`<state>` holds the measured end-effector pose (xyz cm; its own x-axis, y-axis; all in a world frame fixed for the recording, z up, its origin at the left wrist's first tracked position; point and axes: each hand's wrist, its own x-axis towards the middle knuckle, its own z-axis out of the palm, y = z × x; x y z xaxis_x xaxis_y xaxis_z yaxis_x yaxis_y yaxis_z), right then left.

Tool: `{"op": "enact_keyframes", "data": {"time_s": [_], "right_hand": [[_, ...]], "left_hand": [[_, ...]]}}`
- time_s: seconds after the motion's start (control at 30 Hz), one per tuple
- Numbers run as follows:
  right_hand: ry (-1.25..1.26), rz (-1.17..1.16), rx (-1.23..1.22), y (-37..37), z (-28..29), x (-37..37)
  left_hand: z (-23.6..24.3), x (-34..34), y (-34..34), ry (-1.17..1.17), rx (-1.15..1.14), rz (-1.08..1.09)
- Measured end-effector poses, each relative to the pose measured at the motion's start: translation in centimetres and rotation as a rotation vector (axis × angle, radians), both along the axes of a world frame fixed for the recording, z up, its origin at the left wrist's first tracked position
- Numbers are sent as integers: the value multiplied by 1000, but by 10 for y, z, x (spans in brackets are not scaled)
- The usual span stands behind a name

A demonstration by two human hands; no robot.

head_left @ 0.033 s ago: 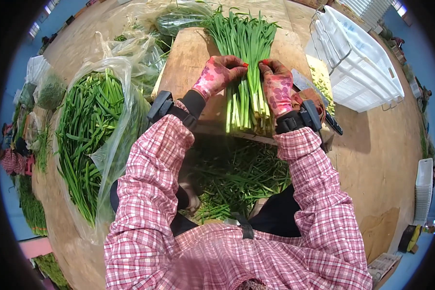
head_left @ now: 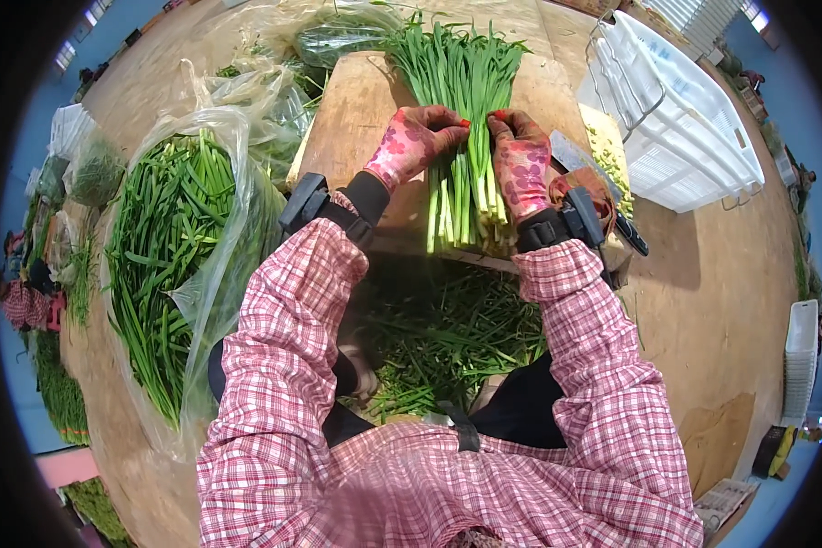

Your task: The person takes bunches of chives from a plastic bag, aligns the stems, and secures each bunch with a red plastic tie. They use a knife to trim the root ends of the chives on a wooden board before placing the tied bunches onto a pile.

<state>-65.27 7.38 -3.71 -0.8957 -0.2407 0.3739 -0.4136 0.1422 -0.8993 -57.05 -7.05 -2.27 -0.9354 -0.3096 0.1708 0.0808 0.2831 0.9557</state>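
Observation:
A bunch of garlic chives (head_left: 470, 78) lies on a wooden board (head_left: 352, 96), green leaves away from me and pale cut stems toward me. My left hand (head_left: 411, 144), in a pink flowered glove with bare fingertips, pinches thumb and forefinger together at the bunch's left side. Across the stems, my right hand (head_left: 523, 160), gloved alike, makes a similar pinch at the right side. Small orange-red spots show at both fingertips; I cannot tell whether they are nails or a tie. A knife (head_left: 628, 230) with a black handle lies beside my right wrist.
More chives fill a clear plastic bag (head_left: 233, 173) on the left. Loose leaves (head_left: 447, 320) litter the floor between my feet. White plastic crates (head_left: 676, 119) stand at the right beyond the board. Further plastic bags (head_left: 342, 36) lie at the far left of the board.
My right hand and forearm have shifted very slightly to the left. My left hand and the bunch look almost the same.

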Motion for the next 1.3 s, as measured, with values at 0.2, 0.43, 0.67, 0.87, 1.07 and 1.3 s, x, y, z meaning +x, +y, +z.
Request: {"op": "enact_keyframes", "data": {"time_s": [0.2, 0.43, 0.67, 0.87, 1.07, 1.3], "right_hand": [[169, 38, -32, -26, 12, 16], [-95, 607, 44, -44, 60, -4], [-61, 432, 462, -23, 57, -81], [216, 150, 619, -32, 40, -31], [-18, 339, 179, -19, 11, -50], [1, 458, 297, -6, 26, -47]], "left_hand": [[-3, 23, -1, 60, 235, 45], [18, 56, 13, 247, 392, 391], [-15, 34, 26, 135, 519, 372], [-17, 49, 36, 29, -127, 324], [6, 36, 24, 297, -796, 260], [-1, -3, 0, 254, -603, 167]]}}
